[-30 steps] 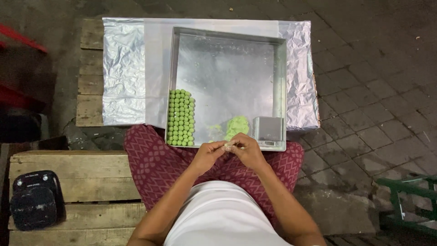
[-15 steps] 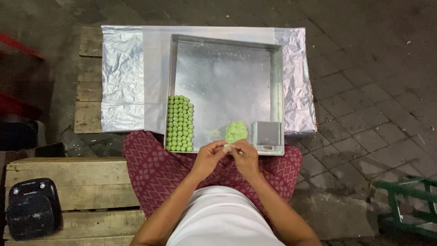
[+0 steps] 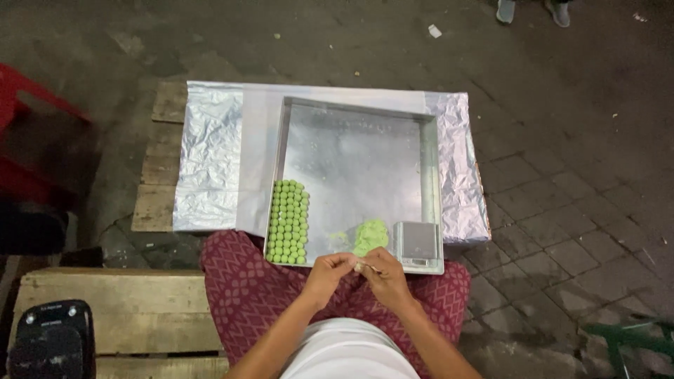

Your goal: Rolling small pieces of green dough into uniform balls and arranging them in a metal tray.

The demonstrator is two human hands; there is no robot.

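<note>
Pinching a bit w/ both hands, near edge of metal tray [image 3: 354,112].
My left hand [image 3: 326,270] & right hand [image 3: 382,270] fingers clamped on small pale piece [image 3: 360,266]; green balls [image 3: 288,221] inside tray, left.

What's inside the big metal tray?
The tray holds rows of green balls, a green dough lump and a small scale. The hands hide its near edge.

Both hands [image 3: 358,270] pinching a small pale piece [image 3: 361,267], metal tray [image 3: 430,182], green balls [image 3: 288,222]
</note>
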